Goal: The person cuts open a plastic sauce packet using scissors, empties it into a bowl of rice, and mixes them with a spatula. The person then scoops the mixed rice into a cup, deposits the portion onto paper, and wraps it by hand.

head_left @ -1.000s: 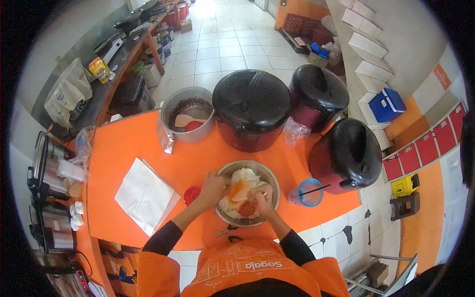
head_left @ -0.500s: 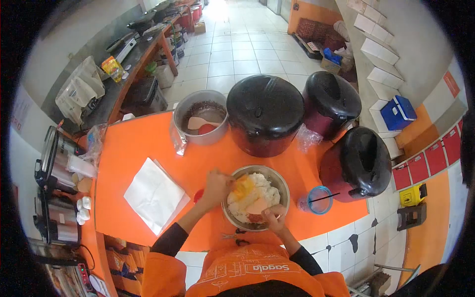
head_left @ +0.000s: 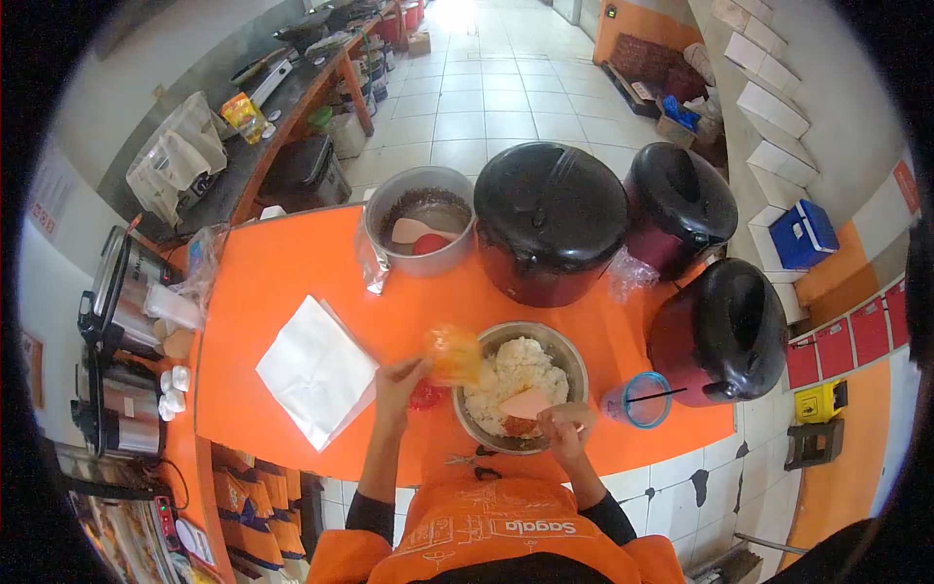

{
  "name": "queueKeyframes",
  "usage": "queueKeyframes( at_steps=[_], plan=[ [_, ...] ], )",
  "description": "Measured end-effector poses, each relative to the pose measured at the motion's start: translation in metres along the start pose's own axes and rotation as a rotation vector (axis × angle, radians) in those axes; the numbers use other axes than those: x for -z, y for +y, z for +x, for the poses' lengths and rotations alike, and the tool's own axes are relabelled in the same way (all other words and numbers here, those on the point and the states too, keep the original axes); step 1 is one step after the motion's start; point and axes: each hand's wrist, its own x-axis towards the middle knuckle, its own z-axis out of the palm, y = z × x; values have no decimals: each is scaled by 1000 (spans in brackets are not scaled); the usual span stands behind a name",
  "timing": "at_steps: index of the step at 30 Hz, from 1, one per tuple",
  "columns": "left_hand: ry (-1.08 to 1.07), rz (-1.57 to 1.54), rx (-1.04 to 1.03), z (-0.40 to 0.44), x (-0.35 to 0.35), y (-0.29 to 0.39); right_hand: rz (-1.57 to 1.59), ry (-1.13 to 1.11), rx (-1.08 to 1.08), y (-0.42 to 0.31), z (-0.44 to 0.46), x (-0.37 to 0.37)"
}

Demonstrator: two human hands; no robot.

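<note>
A metal bowl (head_left: pixel 581 384) of white rice (head_left: pixel 520 368) sits near the table's front edge, with a reddish patch (head_left: pixel 519 426) on the rice. My left hand (head_left: pixel 397 384) pinches a crinkled yellow plastic packet (head_left: pixel 453 356) by one end, at the bowl's left rim. My right hand (head_left: pixel 566 428) is closed round the handle of a pale pink rice paddle (head_left: pixel 525 403), its blade resting in the rice. Below the packet lies a small red object (head_left: pixel 425 395), partly hidden by my left hand. Scissors (head_left: pixel 479 457) lie between the bowl and my apron.
Large dark-lidded containers (head_left: pixel 552 209) stand behind and right of the bowl. A grey pot (head_left: pixel 377 229) holds another paddle and something red. White paper sheets (head_left: pixel 316 372) lie left. A blue-rimmed cup (head_left: pixel 646 401) with a black straw stands right.
My left hand and the yellow packet have moved left, from over the rice to the bowl's left rim. My right hand still holds the paddle. The camera view has shifted slightly.
</note>
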Motion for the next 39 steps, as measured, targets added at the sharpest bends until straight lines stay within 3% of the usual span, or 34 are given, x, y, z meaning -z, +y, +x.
queueKeyframes(
  at_steps=[3, 7, 12, 14, 15, 17, 18, 19, 20, 21, 22, 23, 25, 27, 30, 32, 34, 36, 39],
  plan=[
    [99, -90, -26, 3, 17, 8, 219, -80, -104, -16, 8, 0],
    [207, 22, -74, 0, 30, 49, 257, 112, -189, -8, -1, 8],
    [63, -101, -81, 5, -12, 68, 299, 154, -126, 4, -5, 14],
    [-87, -223, -170, 15, -62, 75, 56, 22, -121, 14, -11, 19],
    [-144, -269, -117, 14, -91, 86, 50, 31, -105, 2, -5, 19],
    [-259, -425, 47, 12, -153, 97, -187, -224, -299, -32, 6, 16],
    [-316, -535, 162, 15, -177, 93, -193, -211, -287, -23, 3, 21],
    [-334, -531, 158, 21, -193, 85, -213, -262, -134, -5, -4, 27],
    [-372, -623, 283, 29, -206, 74, -235, -311, 20, 5, -6, 32],
    [-409, -715, 411, 31, -219, 79, -244, -299, 34, -13, 4, 32],
    [-372, -698, 451, 28, -225, 83, -432, -391, -94, -37, 10, 32],
    [-389, -694, 450, 29, -227, 84, -618, -478, -230, -62, 19, 31],
    [-341, -757, 547, 31, -213, 80, -682, -576, -285, -89, 34, 40],
    [-350, -772, 547, 31, -191, 81, -801, -627, 46, -99, 46, 49],
    [-320, -770, 495, 26, -157, 82, -778, -737, 34, -111, 89, 64],
    [-287, -751, 450, 21, -143, 80, -1013, -712, -34, -116, 130, 72],
    [-269, -703, 431, 16, -133, 78, -1320, -596, -167, -92, 180, 87],
    [-291, -720, 440, 10, -130, 78, -1620, -435, -30, -33, 221, 122],
    [-341, -720, 451, 5, -138, 78, -1808, -416, -124, 42, 250, 171]
  ],
)
